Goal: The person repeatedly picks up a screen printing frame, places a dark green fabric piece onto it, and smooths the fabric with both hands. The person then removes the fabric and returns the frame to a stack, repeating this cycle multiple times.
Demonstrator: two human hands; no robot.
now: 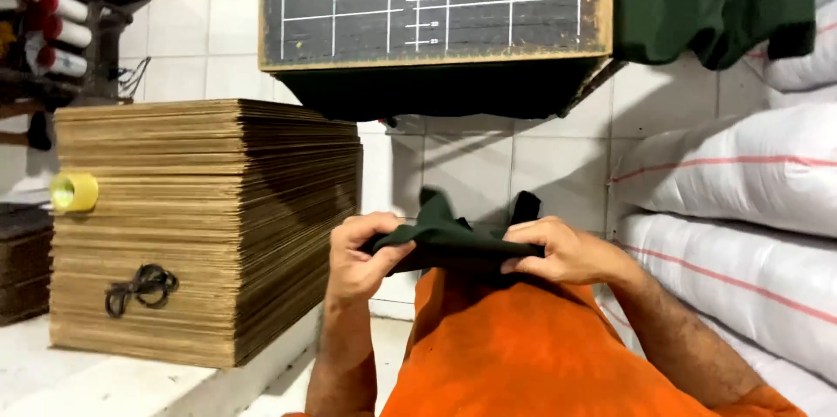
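Between left hand [359,253] and right hand [558,251]: green cloth [449,238] (gripped).

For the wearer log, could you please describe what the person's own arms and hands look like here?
Both forearms are bare: no sleeves reach them, and no gloves cover the left hand or the right hand. No watch, ring or bracelet shows on either. Both forearms have some hair, plainer on the right one. The person wears an orange garment, whose cloth shows below and between the arms.
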